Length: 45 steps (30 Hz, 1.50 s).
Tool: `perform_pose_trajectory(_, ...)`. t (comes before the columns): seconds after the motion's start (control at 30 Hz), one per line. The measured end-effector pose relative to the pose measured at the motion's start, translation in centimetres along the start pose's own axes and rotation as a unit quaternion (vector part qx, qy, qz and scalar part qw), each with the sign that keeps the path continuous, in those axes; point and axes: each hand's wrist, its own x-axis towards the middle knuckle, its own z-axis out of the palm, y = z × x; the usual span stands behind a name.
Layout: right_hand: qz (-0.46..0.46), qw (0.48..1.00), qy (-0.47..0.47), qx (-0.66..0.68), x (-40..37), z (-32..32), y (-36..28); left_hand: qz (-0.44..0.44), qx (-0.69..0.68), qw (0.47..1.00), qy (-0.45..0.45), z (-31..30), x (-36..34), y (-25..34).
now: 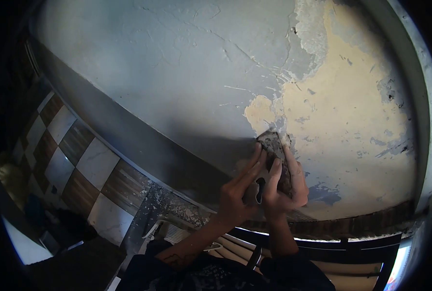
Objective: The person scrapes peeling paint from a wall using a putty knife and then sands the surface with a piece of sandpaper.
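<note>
A rough, grey-brown chunk of stone or masonry (272, 143) is held up against the wall (187, 97), at the left edge of a cream-coloured patch (342, 126) where the grey paint is gone. My right hand (289, 186) grips the chunk from the right, with fingers along its side and the thumb across its lower part. From the left, my left hand (241, 191) presses its fingertips on the chunk's edge. The face of the chunk toward the wall is hidden.
Cracked, lifting paint (225, 43) runs over the upper wall. Below lies a checkered tile floor (97, 162), with pale flakes (177, 206) scattered along the wall's base. Dark-framed furniture with tan slats (342, 269) stands beneath my arms. A raised border (427, 97) edges the wall at right.
</note>
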Motion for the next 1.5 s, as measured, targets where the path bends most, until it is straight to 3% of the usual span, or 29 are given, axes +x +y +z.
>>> perform_pose_trajectory(0.2,0.034,0.999,0.009,0.039,1.0,1.6,-1.9,-0.033,0.000,0.999,-0.025,-2.7,1.6,1.0)
perform_pose_trajectory(0.27,0.020,0.999,0.022,0.046,1.0,1.0,-1.3,-0.007,0.013,0.998,-0.064,-2.9,1.3,1.2)
perform_pose_trajectory(0.33,0.083,0.994,0.012,0.071,0.4,-0.1,-0.9,-0.010,0.019,0.998,-0.061,-2.0,0.2,0.8)
perform_pose_trajectory(0.57,0.009,0.999,-0.029,-0.009,0.9,-0.6,-1.1,-0.024,-0.005,0.999,-0.034,-0.5,-0.6,0.3)
perform_pose_trajectory(0.97,0.016,0.998,0.002,-0.065,0.0,0.6,-2.3,-0.007,-0.075,0.994,-0.076,-1.2,-0.6,-0.9)
perform_pose_trajectory(1.1,0.018,0.998,0.009,-0.052,-0.1,0.9,-2.0,-0.011,-0.065,0.995,-0.080,-1.3,-0.6,-0.9)
perform_pose_trajectory(1.27,-0.006,1.000,0.023,0.009,0.3,1.5,-1.3,0.036,-0.030,0.999,-0.022,-1.4,0.3,-1.0)
perform_pose_trajectory(1.5,0.016,1.000,-0.003,0.006,-0.4,0.1,-0.7,0.023,0.005,0.998,-0.063,-1.6,-0.3,-0.4)
